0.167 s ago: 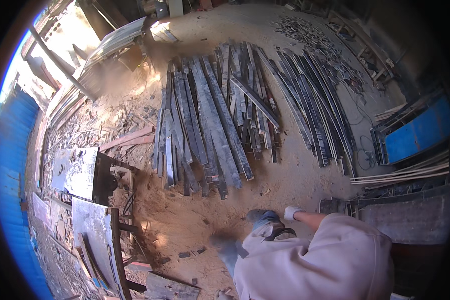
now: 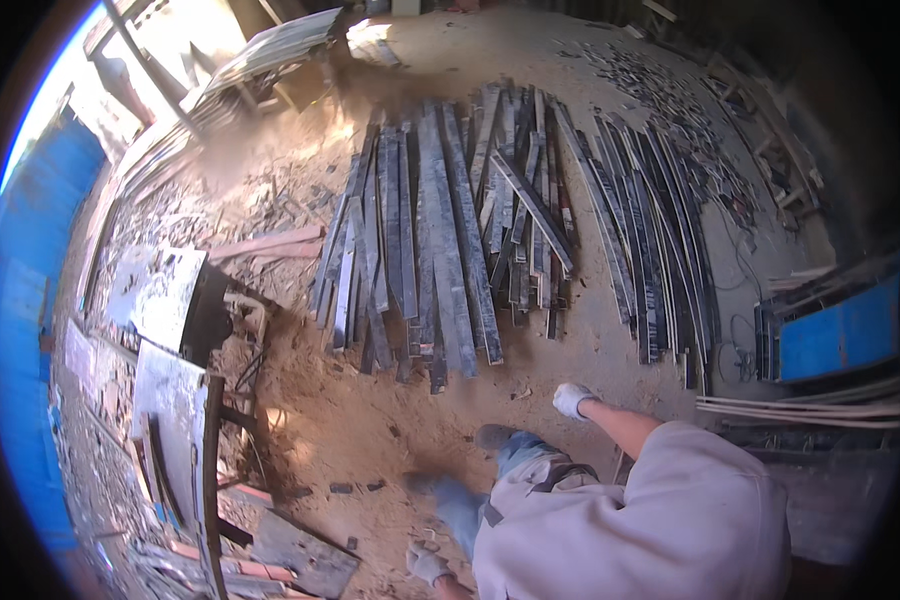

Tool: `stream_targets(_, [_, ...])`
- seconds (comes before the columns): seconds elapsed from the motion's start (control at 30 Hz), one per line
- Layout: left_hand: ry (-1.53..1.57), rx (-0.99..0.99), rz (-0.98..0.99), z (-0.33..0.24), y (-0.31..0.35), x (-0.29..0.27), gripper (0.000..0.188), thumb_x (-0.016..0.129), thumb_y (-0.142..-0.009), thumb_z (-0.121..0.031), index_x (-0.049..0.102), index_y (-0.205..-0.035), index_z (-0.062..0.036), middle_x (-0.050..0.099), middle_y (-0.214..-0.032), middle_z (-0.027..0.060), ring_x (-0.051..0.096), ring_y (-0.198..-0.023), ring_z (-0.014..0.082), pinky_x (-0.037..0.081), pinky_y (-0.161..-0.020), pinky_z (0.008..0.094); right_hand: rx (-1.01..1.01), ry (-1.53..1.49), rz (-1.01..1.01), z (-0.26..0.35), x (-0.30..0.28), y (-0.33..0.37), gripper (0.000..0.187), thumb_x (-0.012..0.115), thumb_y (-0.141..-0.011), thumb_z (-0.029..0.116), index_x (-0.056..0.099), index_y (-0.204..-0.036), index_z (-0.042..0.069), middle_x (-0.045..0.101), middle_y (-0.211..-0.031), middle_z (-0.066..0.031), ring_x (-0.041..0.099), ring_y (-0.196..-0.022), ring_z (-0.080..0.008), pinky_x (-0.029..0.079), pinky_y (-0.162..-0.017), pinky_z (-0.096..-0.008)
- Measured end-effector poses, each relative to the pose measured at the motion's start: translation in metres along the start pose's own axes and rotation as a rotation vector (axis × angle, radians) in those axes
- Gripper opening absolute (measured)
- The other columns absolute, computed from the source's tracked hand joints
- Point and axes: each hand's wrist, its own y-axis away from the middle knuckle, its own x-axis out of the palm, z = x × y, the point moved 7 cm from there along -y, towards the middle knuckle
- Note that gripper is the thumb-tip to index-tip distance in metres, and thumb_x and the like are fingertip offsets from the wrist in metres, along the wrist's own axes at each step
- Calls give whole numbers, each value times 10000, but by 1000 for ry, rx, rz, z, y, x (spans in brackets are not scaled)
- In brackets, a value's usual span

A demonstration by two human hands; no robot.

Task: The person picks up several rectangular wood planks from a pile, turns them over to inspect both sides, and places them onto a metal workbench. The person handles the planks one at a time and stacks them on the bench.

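Observation:
My right hand (image 2: 571,400), in a white work glove, is held out ahead of my body over the dusty floor. Its fingers look curled in, and nothing shows in them. Lower down, near the bottom edge, my left hand (image 2: 427,563) hangs beside my leg, also gloved. Its fingers look loosely apart, with no object seen in them. Ahead of both hands lies a loose heap of long dark wooden strips (image 2: 440,240), with one shorter strip (image 2: 532,212) slanting across its right part. Neither hand touches the strips.
More long strips (image 2: 660,240) lie to the right, near a blue panel (image 2: 840,340) in a dark frame. Worn metal-topped tables (image 2: 165,400) stand at left, beside a blue corrugated wall (image 2: 25,320). Scrap pieces (image 2: 670,110) litter the far right; a board (image 2: 305,555) lies at lower left.
My right hand has moved forward, away from my body. My left hand has come further into view at the bottom. The whole view has shifted a little, and my legs are mid-step.

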Motion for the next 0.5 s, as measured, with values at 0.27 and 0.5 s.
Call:
stream_targets(0.27, [403,-251,-190,53,123,14,265,468,-1094,-150,622,-1291,-61,765,-1068,156,682,-653,179,571,-594,341,53,-753,160,-23,-38,-28,185,558,-992,88,626,-821,111,628,-686,-63,575,-488,-197,450,-398,-355])
stream_targets(0.5, [714,-577,-626,295,302,-11,408,580,-951,-42,642,-1354,-62,773,-1084,173,732,-855,252,603,-700,383,-193,0,413,55,48,39,207,612,-975,117,700,-1135,18,720,-818,-148,681,-573,-249,566,-492,-405])
